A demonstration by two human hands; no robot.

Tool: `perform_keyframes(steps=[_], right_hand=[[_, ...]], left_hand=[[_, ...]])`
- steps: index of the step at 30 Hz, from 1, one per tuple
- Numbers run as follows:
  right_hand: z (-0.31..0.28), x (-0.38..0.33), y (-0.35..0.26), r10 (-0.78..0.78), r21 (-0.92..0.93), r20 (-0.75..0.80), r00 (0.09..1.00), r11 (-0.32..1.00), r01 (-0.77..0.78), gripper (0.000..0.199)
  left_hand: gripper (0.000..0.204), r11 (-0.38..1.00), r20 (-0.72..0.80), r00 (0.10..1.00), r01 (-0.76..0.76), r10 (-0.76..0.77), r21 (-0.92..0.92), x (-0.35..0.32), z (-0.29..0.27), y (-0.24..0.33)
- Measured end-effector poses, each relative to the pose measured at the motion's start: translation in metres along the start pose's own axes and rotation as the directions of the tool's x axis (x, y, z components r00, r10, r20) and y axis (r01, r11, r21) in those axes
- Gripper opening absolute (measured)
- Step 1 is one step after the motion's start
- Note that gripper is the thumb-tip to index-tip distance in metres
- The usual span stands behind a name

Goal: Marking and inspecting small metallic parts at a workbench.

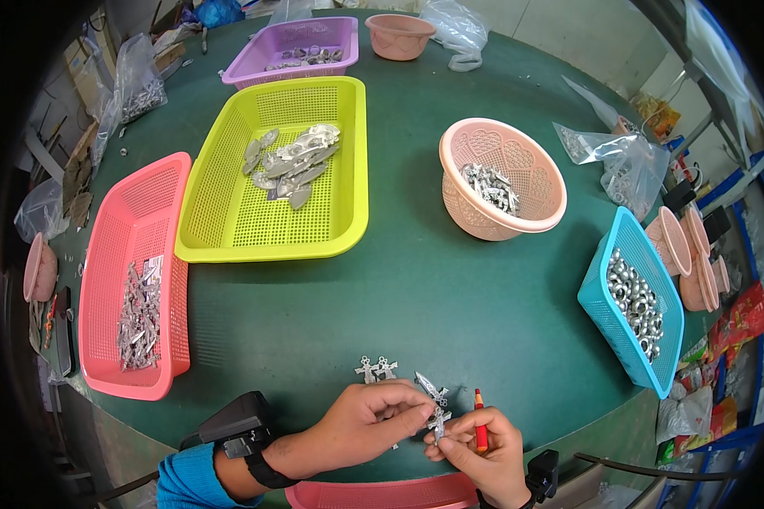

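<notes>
Both my hands meet at the near edge of the table over a small, ornate silver metal casting [439,422]. The fingertips of my left hand [361,428] pinch its upper end, and my right hand [488,450] grips it lower down. Between the fingers of my right hand a thin red tool [480,428] with a yellowish tip stands upright; its lower end is hidden. Just beyond my fingers lies a pointed silver piece [431,388]. Several cross-shaped silver castings [375,370] rest on the table past my left hand, partly covered by it.
A pink basket [178,339] of silver pieces stands left, beside a yellow-green basket [358,195] of flat grey pieces. A purple basket [354,34] is at the back. Right are a round peach basket [484,220] and a blue basket [607,314] of ring-like parts. A pink rim [382,496] lies below my hands.
</notes>
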State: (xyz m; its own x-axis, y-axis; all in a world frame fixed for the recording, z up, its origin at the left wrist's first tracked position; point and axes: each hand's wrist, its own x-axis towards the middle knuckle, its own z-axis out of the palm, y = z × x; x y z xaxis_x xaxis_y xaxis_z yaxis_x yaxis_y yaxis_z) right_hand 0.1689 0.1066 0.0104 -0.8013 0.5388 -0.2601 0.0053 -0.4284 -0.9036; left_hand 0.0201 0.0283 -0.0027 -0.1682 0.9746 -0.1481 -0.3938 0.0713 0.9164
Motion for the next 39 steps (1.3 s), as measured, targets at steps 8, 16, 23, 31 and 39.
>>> perform_keyframes(steps=[8, 16, 23, 31, 39], right_hand=[[0.004, -0.002, 0.001, -0.029, -0.009, -0.061, 0.998, 1.000, 0.029, 0.015], [0.001, -0.003, 0.003, -0.026, -0.031, -0.033, 0.999, 0.999, 0.025, 0.016], [-0.001, -0.003, 0.004, -0.038, -0.038, -0.015, 0.999, 0.999, 0.038, 0.018], [0.003, -0.002, 0.001, -0.045, -0.005, -0.035, 0.998, 0.999, 0.044, 0.017], [-0.007, 0.004, -0.001, -0.296, -0.331, -0.244, 0.923, 0.920, 0.208, 0.019]], left_hand=[[0.011, 0.999, 0.019, 0.999, -0.036, 0.036, -0.008, 0.001, 0.002, 0.006], [0.013, 0.999, 0.002, 1.000, 0.031, -0.031, -0.019, 0.001, 0.002, 0.004], [0.014, 0.999, -0.003, 1.000, 0.000, 0.000, 0.037, 0.001, 0.001, 0.002], [0.015, 0.996, -0.009, 1.000, 0.009, -0.008, 0.093, 0.000, -0.001, 0.001], [0.018, 0.957, -0.097, 0.956, 0.283, -0.276, 0.071, -0.004, 0.003, 0.002]])
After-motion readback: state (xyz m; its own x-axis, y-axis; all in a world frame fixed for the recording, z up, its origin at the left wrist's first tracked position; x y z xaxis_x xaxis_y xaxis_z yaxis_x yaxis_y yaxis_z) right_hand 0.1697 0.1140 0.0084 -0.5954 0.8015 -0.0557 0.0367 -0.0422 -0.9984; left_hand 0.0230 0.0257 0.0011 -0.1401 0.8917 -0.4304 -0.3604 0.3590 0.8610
